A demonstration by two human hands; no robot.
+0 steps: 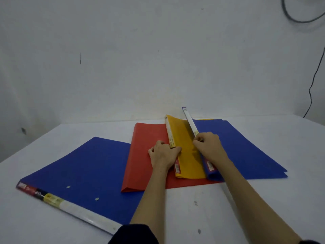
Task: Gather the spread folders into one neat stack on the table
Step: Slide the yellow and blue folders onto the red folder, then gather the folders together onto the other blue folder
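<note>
Several folders lie fanned out on a white table (211, 208). A large blue folder (84, 169) lies at the left with its labelled spine towards me. A red folder (140, 155) overlaps it. On the red one rests a yellow folder (188, 155), its left spine edge lifted. Another blue folder (242, 150) lies at the right, its spine raised. My left hand (163, 153) grips the yellow folder's spine. My right hand (209, 145) pinches the right blue folder's spine.
A white wall stands close behind the table's far edge. A black cable (314, 81) hangs down the wall at the right, and a grey cable loop (299, 16) is at the top right. Bare tabletop shows in front and to the right.
</note>
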